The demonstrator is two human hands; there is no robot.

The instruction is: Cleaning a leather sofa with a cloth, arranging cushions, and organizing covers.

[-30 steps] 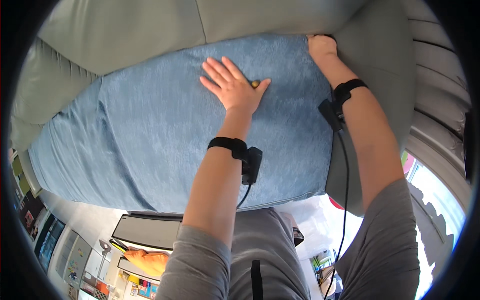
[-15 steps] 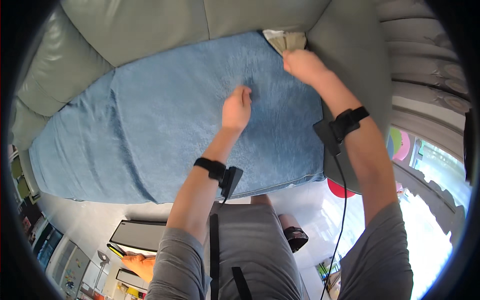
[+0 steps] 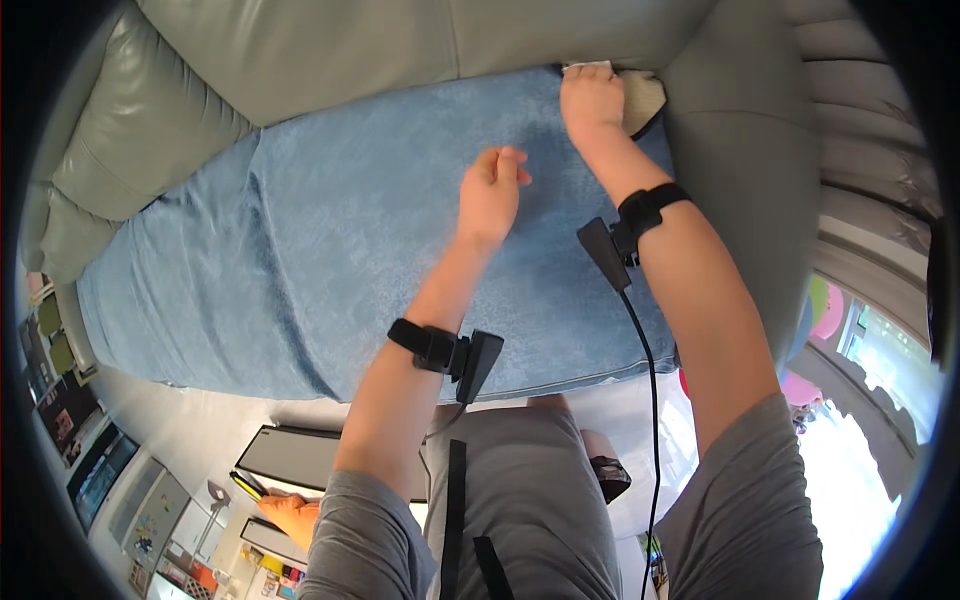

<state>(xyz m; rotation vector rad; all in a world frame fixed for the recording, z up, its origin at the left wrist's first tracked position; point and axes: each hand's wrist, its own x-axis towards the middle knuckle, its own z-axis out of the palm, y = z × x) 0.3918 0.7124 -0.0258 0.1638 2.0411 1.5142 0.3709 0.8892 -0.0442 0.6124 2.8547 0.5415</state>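
Observation:
A blue velvety sofa cover [image 3: 380,220] is spread over the seat of a grey-green leather sofa [image 3: 340,50]. At the far right corner, my right hand [image 3: 593,105] is closed at the cover's edge, its fingertips bent down beside the backrest. Next to it shows a beige patch [image 3: 645,100] with a dark rim, where the blue cloth does not reach. Exactly what lies under the right fingers is hidden. My left hand [image 3: 490,195] is over the middle of the cover with loosely curled fingers and nothing visible in them.
The right armrest [image 3: 740,150] rises beside the corner, with grey curtains [image 3: 870,150] beyond. Black straps with small devices sit on both forearms; a black cable [image 3: 652,420] hangs from the right one. Behind lie a dark-edged grey panel [image 3: 285,460] and an orange cloth [image 3: 290,515].
My right hand has shifted left and farther toward the backrest along the corner, so the beige patch now shows to its right. My left hand's fingers have loosened slightly. The view has shifted a little.

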